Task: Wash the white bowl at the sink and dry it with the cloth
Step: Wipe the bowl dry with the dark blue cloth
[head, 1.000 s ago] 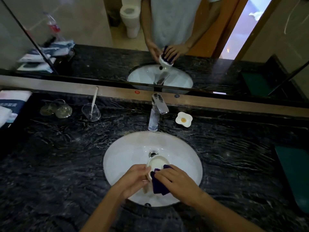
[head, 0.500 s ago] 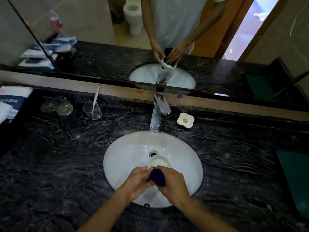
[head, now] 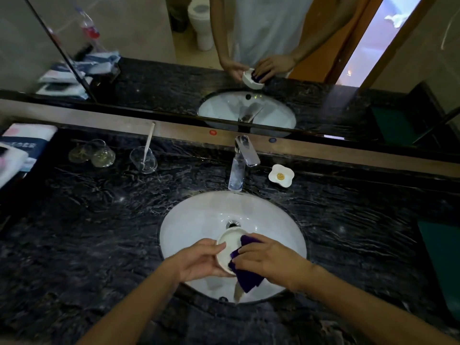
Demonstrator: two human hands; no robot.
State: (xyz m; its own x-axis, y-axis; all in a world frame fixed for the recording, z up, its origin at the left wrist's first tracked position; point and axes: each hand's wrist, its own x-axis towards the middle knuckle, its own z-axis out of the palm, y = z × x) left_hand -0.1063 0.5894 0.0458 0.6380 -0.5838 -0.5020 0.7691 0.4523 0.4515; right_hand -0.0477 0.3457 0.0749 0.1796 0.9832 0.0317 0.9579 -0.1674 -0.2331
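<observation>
The small white bowl [head: 228, 247] is held over the white oval sink [head: 194, 220], tilted so its inside faces me. My left hand [head: 199, 261] grips its left rim and underside. My right hand [head: 268, 260] presses a dark purple cloth [head: 245, 272] against the right side of the bowl's inside; a corner of the cloth hangs down below the bowl. The chrome tap [head: 240, 165] stands behind the sink with no water running.
Black marble counter [head: 99, 232] surrounds the sink. Behind it stand clear glasses [head: 99, 154], a glass with a white stick [head: 144, 159] and a flower-shaped white soap dish [head: 281, 175]. Folded towels [head: 17, 150] lie far left, a dark green mat [head: 440, 255] far right. A mirror runs along the back.
The bowl has tipped up and turned so more of its inside shows. My right hand has shifted to the right, and the cloth has spread from a bunched wad to hang lower.
</observation>
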